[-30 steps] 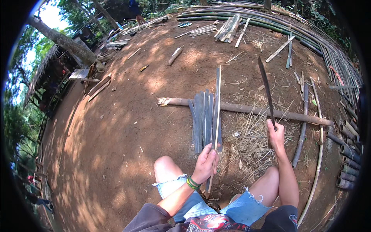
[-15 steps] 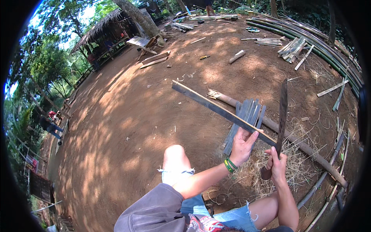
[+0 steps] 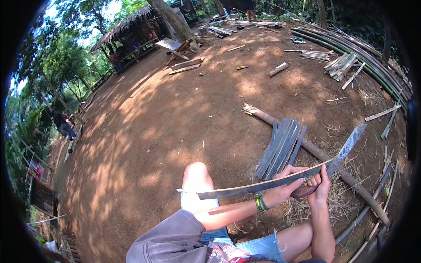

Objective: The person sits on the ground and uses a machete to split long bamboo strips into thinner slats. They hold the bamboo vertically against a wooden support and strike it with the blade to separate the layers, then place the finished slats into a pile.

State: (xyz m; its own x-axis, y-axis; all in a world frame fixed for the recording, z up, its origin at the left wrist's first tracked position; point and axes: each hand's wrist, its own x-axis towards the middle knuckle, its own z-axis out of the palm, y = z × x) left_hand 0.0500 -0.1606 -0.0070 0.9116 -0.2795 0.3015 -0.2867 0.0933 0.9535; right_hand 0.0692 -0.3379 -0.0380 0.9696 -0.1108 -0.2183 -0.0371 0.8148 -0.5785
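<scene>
A long, thin bamboo strip (image 3: 237, 191), dark on its face and pale along the edge, lies across in front of me. My left hand (image 3: 285, 189) is closed round it near its right end. In my right hand (image 3: 319, 186) is the wooden handle of a machete (image 3: 349, 145), its blade tilted up to the right. The strip's right end meets the machete near the base of the blade, and my two hands are close together there. Just beyond them a stack of dark bamboo strips (image 3: 280, 149) rests on the ground against a round wooden pole (image 3: 313, 151).
Pale curled shavings (image 3: 302, 212) cover the ground under my right hand. Long bamboo poles (image 3: 359, 55) and split pieces (image 3: 342, 66) lie at far right. A yellow-handled tool (image 3: 242, 67) is farther out. A thatched hut (image 3: 127, 30) and a person (image 3: 66, 125) show at left.
The strip has swung from pointing far left to lying nearly level, its left end now over my knee. The machete has tipped from upright to the right. My hands have come closer together.
</scene>
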